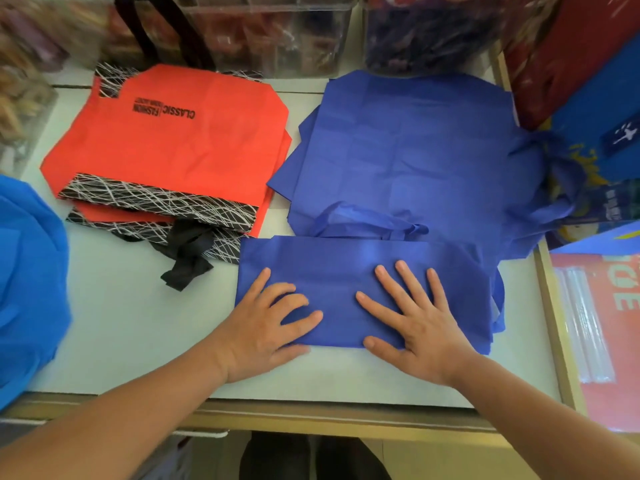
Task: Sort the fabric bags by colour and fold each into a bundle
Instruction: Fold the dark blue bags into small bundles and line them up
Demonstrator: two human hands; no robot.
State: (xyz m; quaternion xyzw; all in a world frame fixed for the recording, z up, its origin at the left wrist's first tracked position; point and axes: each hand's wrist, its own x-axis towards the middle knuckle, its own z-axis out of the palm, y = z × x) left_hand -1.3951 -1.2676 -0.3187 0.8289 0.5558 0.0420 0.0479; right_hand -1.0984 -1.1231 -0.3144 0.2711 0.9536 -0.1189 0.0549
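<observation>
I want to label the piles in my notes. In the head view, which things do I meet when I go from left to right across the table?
light blue fabric → stack of red bags → pile of dark blue bags → red packet at the far right

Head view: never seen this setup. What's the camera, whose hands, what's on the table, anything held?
There is no machine here. A person works with bare hands, and the one picture comes from a wide-angle camera worn on the head, looking forward and down. The left hand and right hand lie flat with fingers spread, pressing on a folded dark blue bag at the near side of the white table. Nothing is gripped. Behind it lies a pile of flat dark blue bags. To the left is a stack of red bags with black line-patterned trim. At the left edge there is lighter blue fabric, and clear bins stand along the back.
</observation>
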